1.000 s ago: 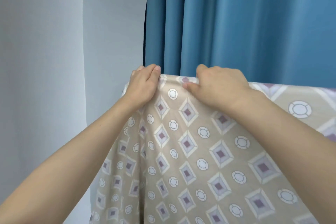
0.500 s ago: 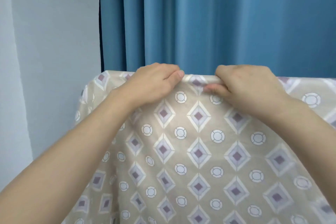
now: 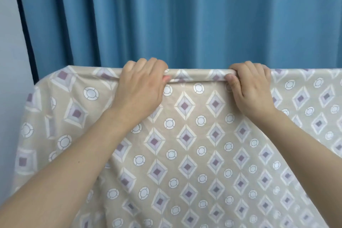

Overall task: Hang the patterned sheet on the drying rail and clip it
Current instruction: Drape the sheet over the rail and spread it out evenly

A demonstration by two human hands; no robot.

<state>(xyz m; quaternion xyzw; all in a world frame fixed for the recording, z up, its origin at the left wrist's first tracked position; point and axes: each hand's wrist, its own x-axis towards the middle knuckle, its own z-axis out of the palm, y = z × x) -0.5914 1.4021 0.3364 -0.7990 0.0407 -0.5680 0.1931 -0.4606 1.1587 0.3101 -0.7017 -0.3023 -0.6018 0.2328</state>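
Observation:
A beige patterned sheet (image 3: 194, 150) with purple diamonds and white circles hangs over a horizontal drying rail, which is hidden under the rolled top edge (image 3: 196, 76). My left hand (image 3: 142, 87) grips that top fold at the middle left, fingers curled over it. My right hand (image 3: 249, 87) grips the same fold further right, thumb pressed under the roll. The sheet drapes down towards me and covers the lower view. No clip is in sight.
A blue curtain (image 3: 185, 16) hangs in folds directly behind the rail. A pale wall (image 3: 11, 61) shows at the far left, beside the sheet's left corner (image 3: 55, 79).
My hands have moved apart along the top edge and the view has shifted right. The fold between them now lies straight and taut over the rail.

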